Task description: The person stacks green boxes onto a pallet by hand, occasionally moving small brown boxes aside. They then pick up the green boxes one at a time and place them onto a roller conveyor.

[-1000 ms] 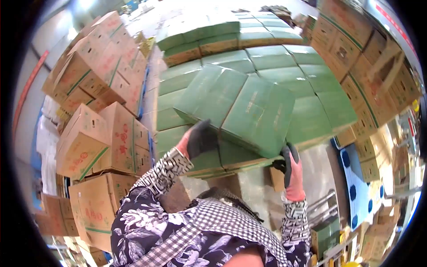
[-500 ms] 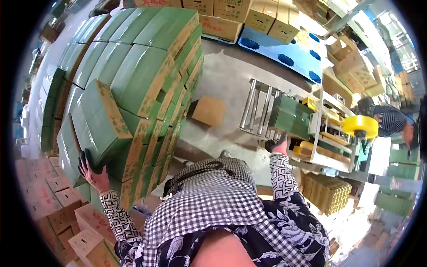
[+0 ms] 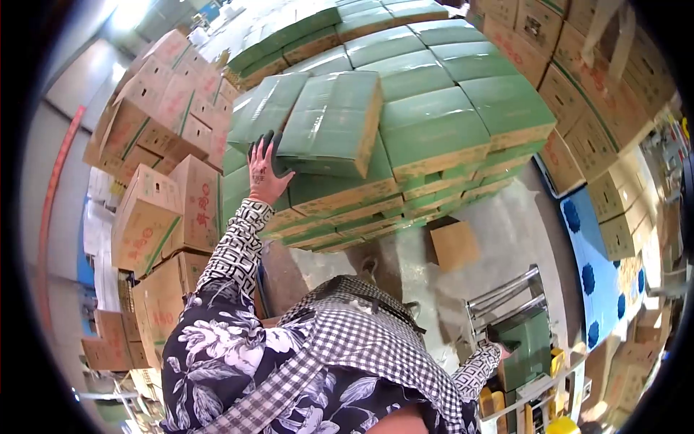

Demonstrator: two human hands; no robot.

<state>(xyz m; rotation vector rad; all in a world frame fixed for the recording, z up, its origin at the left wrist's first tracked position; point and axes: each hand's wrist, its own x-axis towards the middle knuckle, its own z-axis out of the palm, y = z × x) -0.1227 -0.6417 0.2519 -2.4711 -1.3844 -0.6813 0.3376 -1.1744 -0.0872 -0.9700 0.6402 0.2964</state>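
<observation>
My left hand (image 3: 267, 172), in a half-finger glove with dark finger coverings, is open, fingers spread, at the left edge of a green box (image 3: 329, 119). That box lies tilted on top of a large stack of green and brown boxes (image 3: 434, 130). Low on the right, my right hand (image 3: 503, 344) reaches back to another green box (image 3: 526, 349), which sits on a metal roller conveyor (image 3: 506, 293). Its fingers seem stretched along the near edge of this box; they are small and partly hidden in the view.
Brown cartons (image 3: 163, 210) are piled on the left. More cartons (image 3: 578, 94) stand at the right, by a blue pallet (image 3: 578, 253) with dark blue patches. A flat brown carton piece (image 3: 454, 246) lies on the grey floor between stack and conveyor.
My view has swung left toward the green stack, so the conveyor now appears lower right. My left hand stays at the tilted box and my right hand stays by the conveyor box.
</observation>
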